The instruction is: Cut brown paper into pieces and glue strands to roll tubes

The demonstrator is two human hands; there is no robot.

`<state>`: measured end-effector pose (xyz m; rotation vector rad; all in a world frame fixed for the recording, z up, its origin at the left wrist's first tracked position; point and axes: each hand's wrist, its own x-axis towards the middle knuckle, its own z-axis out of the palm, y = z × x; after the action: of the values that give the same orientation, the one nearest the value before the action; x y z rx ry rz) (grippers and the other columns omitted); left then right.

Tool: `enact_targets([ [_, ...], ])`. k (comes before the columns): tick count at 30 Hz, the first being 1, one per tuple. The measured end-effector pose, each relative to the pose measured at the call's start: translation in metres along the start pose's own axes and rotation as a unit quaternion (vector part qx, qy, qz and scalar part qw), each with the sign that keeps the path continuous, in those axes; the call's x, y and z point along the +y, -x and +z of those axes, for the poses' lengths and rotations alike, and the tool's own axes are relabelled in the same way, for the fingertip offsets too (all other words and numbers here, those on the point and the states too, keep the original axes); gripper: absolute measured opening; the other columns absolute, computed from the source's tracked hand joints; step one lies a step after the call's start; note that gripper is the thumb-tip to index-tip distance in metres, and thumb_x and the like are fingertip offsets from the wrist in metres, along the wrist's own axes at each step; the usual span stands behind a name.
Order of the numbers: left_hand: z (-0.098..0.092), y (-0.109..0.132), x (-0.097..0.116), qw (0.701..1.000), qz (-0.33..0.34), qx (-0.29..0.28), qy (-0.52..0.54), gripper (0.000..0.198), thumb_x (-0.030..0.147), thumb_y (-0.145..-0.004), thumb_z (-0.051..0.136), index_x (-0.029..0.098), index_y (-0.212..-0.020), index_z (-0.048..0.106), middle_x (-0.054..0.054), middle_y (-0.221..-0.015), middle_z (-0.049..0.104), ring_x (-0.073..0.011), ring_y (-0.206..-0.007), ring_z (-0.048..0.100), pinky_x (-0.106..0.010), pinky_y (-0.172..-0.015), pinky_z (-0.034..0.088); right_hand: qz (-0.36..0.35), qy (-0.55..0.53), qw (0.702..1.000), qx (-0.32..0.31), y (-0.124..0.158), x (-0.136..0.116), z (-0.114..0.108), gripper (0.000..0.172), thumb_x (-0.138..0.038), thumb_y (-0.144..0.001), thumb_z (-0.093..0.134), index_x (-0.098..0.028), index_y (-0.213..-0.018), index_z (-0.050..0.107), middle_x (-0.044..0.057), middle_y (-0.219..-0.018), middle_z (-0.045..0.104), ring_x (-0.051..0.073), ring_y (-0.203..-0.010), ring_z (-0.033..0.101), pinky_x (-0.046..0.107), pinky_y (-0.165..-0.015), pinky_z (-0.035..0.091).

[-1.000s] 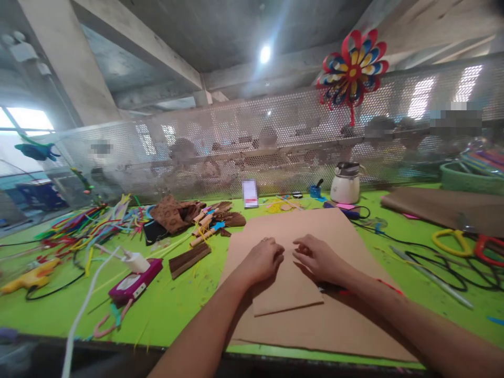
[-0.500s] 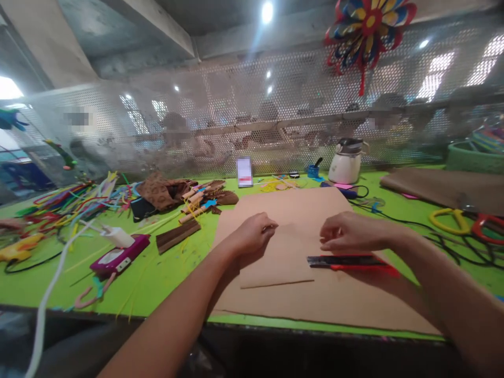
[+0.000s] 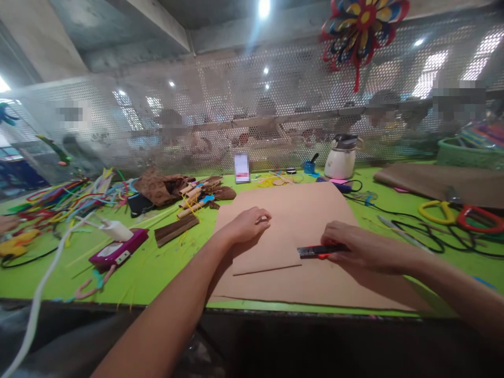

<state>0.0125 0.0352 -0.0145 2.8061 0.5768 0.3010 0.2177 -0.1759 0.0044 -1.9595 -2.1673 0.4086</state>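
A: Saw what in the right hand (image 3: 346, 244)?

B: Found a red-and-black cutter (image 3: 321, 251) there, grasped between thumb and fingers, with the black end pointing left.

A: Looked lifted, or laid flat?

B: Could not tell. Did see the black end just beside the lower right corner of the small cardboard piece (image 3: 268, 257), though.

A: And noticed what about the left hand (image 3: 250, 224)?

B: Noticed fingers loosely curled above that same small piece, near the upper left part, with a gap showing by the thumb and nothing seen in the grasp (could not make out every fingertip).

A: Traced the small piece to where?

B: Traced to the top of the large cardboard sheet (image 3: 275, 291), spread in turn over the green table (image 3: 137, 283) close to the near edge.

A: Spotted anything off to the left?

B: Spotted a dark brown strip (image 3: 176, 230) and a purple power strip (image 3: 122, 252) with a white plug (image 3: 117, 231) in it.

A: And elsewhere?

B: Made out a yellow handle loop (image 3: 449, 214) beside a red handle loop (image 3: 464, 216) on the right, plus an upright phone (image 3: 242, 168) and a white jug (image 3: 340, 161) beyond the large sheet.
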Motion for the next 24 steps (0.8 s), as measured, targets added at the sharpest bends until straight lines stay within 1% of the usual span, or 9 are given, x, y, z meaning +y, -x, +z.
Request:
enact_targets([
  [4,0.001,0.0,-0.002,0.998,-0.046,-0.005,-0.043,0.021,0.034,-0.087,0.048,0.017,-0.095,0.059,-0.007,-0.096,0.065,-0.0209,-0.085,0.058,-0.03,-0.074,0.044,-0.019,-0.013,1.0,0.014,-0.006,-0.001,0.005,0.026,-0.04,-0.09,0.045,-0.019,-0.091,0.06,0.009,-0.094,0.058,0.022,-0.082,0.054,0.033,-0.07,0.042],
  [7,0.003,-0.001,-0.005,0.995,-0.065,0.001,-0.073,0.021,0.035,-0.087,0.047,0.017,-0.091,0.057,-0.008,-0.094,0.063,-0.0215,-0.084,0.057,-0.03,-0.072,0.042,-0.052,-0.026,0.998,0.036,-0.01,0.004,0.014,0.031,-0.043,-0.093,0.042,-0.019,-0.094,0.061,0.009,-0.095,0.057,0.022,-0.085,0.053,0.034,-0.074,0.042],
  [10,0.005,-0.001,-0.005,0.993,-0.072,-0.001,-0.089,0.021,0.036,-0.088,0.045,0.018,-0.091,0.056,-0.009,-0.095,0.063,-0.022,-0.084,0.057,-0.03,-0.072,0.041,-0.069,-0.033,0.995,0.059,-0.009,0.009,0.024,0.032,-0.043,-0.094,0.04,-0.02,-0.097,0.062,0.009,-0.098,0.056,0.021,-0.087,0.053,0.033,-0.077,0.043],
  [14,0.004,0.0,-0.002,0.991,-0.094,0.007,-0.099,0.026,0.039,-0.091,0.04,0.018,-0.098,0.053,-0.009,-0.091,0.065,-0.0236,-0.079,0.059,-0.031,-0.066,0.04,-0.079,-0.031,0.991,0.1,-0.004,0.01,0.031,0.028,-0.039,-0.094,0.041,-0.019,-0.097,0.06,0.009,-0.098,0.056,0.02,-0.085,0.053,0.033,-0.076,0.044],
  [16,0.003,0.0,0.0,0.991,-0.094,0.007,-0.098,0.026,0.04,-0.092,0.039,0.018,-0.099,0.053,-0.009,-0.091,0.065,-0.0239,-0.078,0.06,-0.031,-0.065,0.04,-0.081,-0.025,0.99,0.116,-0.001,0.009,0.032,0.025,-0.037,-0.094,0.043,-0.019,-0.096,0.06,0.01,-0.097,0.057,0.02,-0.083,0.053,0.033,-0.074,0.044],
  [18,0.003,0.0,0.0,0.993,-0.078,0.013,-0.09,0.026,0.039,-0.092,0.04,0.018,-0.099,0.052,-0.009,-0.092,0.066,-0.0235,-0.079,0.06,-0.03,-0.065,0.041,-0.087,-0.02,0.988,0.123,0.001,0.009,0.034,0.024,-0.036,-0.094,0.043,-0.019,-0.096,0.061,0.01,-0.096,0.058,0.02,-0.083,0.054,0.033,-0.074,0.044],
  [22,0.008,-0.002,-0.002,0.993,-0.057,0.051,-0.087,0.025,0.04,-0.092,0.042,0.019,-0.099,0.054,-0.007,-0.09,0.067,-0.0228,-0.078,0.06,-0.03,-0.065,0.041,-0.095,-0.024,0.987,0.13,0.0,0.01,0.035,0.026,-0.037,-0.094,0.043,-0.021,-0.099,0.063,0.009,-0.096,0.059,0.02,-0.084,0.056,0.032,-0.073,0.044],
  [24,0.01,-0.003,-0.003,0.993,-0.053,0.058,-0.09,0.027,0.041,-0.092,0.042,0.019,-0.1,0.055,-0.007,-0.089,0.067,-0.0226,-0.076,0.061,-0.03,-0.066,0.042,-0.088,-0.034,0.987,0.128,0.001,0.008,0.034,0.027,-0.038,-0.094,0.044,-0.022,-0.101,0.064,0.008,-0.097,0.059,0.019,-0.083,0.056,0.031,-0.072,0.044],
])
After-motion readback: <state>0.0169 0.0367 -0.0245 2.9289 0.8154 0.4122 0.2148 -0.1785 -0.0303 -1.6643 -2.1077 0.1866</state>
